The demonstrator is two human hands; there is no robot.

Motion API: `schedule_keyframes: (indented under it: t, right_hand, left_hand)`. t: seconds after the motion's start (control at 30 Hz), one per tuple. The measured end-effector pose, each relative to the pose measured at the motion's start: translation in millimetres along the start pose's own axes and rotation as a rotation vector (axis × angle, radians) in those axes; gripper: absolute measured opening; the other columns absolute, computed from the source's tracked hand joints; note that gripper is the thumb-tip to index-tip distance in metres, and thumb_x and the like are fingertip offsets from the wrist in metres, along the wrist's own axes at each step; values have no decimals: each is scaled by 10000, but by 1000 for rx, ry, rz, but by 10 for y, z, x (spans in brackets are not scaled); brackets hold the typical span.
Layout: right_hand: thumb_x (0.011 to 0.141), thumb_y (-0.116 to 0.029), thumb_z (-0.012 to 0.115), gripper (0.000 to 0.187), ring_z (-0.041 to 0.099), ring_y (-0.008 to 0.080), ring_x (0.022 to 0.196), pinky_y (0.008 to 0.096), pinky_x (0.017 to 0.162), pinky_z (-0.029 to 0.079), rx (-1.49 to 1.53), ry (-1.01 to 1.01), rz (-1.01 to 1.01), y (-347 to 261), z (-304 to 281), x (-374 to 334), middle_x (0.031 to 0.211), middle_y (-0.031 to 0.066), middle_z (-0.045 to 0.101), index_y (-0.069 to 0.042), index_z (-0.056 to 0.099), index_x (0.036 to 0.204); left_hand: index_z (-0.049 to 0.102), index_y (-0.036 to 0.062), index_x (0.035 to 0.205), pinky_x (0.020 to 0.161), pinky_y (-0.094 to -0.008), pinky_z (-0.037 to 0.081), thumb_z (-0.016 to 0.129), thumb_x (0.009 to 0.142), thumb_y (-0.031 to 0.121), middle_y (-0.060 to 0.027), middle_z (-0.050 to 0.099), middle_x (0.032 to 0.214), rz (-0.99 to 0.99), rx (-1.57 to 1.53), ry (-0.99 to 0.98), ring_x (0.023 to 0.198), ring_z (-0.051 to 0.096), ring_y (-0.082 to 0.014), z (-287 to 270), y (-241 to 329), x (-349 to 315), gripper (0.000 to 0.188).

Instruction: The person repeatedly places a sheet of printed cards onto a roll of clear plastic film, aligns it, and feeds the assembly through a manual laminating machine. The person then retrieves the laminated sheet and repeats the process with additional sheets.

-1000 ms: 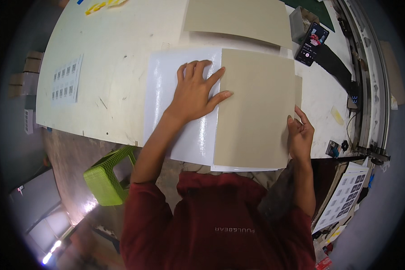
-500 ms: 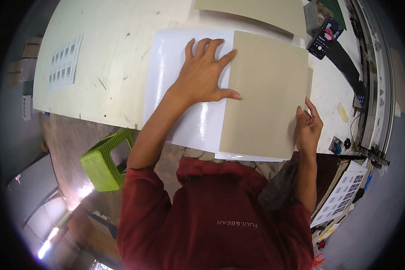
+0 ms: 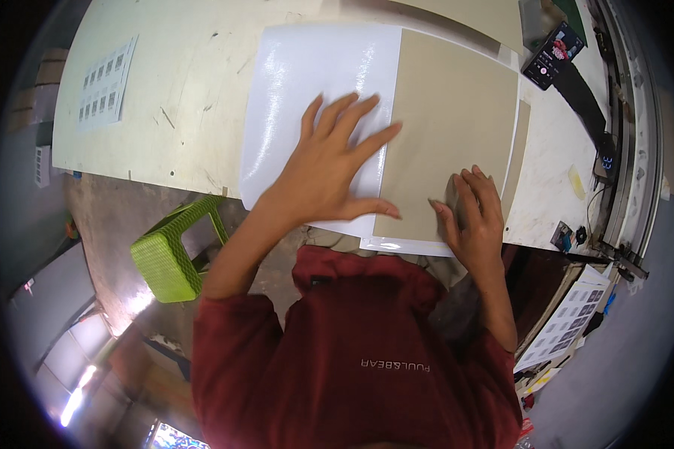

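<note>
A stiff grey-beige board [image 3: 453,90] lies on a glossy white sheet [image 3: 318,56], whose wide left part is bare. Narrow white margins show along the board's right and lower edges. My left hand [image 3: 326,165] rests with spread fingers on the white sheet, its thumb and index fingertips reaching the board's left edge. On the lower right part of the board lies my right hand [image 3: 475,217], fingers extended and thumb apart, holding nothing. Another beige edge [image 3: 518,153] peeks out beyond the right margin.
Another beige board [image 3: 464,19] lies at the table's far side. A phone [image 3: 554,54] stands on a dark holder at the far right, near a metal rail [image 3: 636,150]. Printed sheets [image 3: 108,82] lie on the left of the table [image 3: 180,67]. A green stool [image 3: 168,258] stands below.
My right hand has left the board's right edge and now lies spread on its top. My left hand has slid toward me. White margins now show at the board's right and lower edges.
</note>
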State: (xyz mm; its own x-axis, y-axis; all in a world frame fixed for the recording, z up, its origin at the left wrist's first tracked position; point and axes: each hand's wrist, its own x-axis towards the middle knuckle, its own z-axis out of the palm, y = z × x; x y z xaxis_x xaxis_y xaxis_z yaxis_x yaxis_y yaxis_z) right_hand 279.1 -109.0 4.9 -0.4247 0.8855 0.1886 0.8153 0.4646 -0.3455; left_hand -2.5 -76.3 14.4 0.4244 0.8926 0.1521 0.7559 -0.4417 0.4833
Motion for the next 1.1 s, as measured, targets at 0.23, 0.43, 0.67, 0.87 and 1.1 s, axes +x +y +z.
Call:
schedule_keyframes:
  t: [0.23,0.43,0.67,0.87,1.1]
  right_hand:
    - [803,-254,822,496,560,397,1256,585,1074,414,17,-21,16,-1,5,-17,1258,182,599,2,670,1200]
    - [809,-260,815,495,544,379,1282,587,1101,378,7,-48,25,15,-34,-34,1287,170,597,-12,672,1212]
    - [803,-249,818,519,520,368,1316,586,1128,344,29,-57,32,118,-48,-140,1324,157,595,-35,663,1249]
    - [805,-239,818,497,531,372,1309,588,1130,347,73,-31,49,142,-44,-157,1330,154,605,-36,677,1237]
    - [928,-201,701,442,539,310,1322,486,1130,387,736,-92,318,568,-445,-186,1327,175,623,29,619,1296]
  left_hand:
    - [689,127,1222,1102,-565,317,746,768,228,-126,560,1303,-51,-86,26,1225,486,-353,20,166,-430,469]
    - [701,65,1128,951,-486,448,756,724,140,-128,626,1105,-23,-97,218,1022,585,-325,213,227,-551,414]
    - [680,-7,1084,564,-364,487,721,828,65,-123,652,811,-286,-343,144,644,623,-281,797,446,-1617,270]
    - [644,-56,1134,734,-334,540,623,878,-14,-171,691,997,-261,-292,539,846,682,-236,748,450,-1393,260]
    - [336,-77,1486,1186,-547,222,587,915,559,-294,355,1507,-48,-271,-93,1443,281,-438,867,172,-324,891]
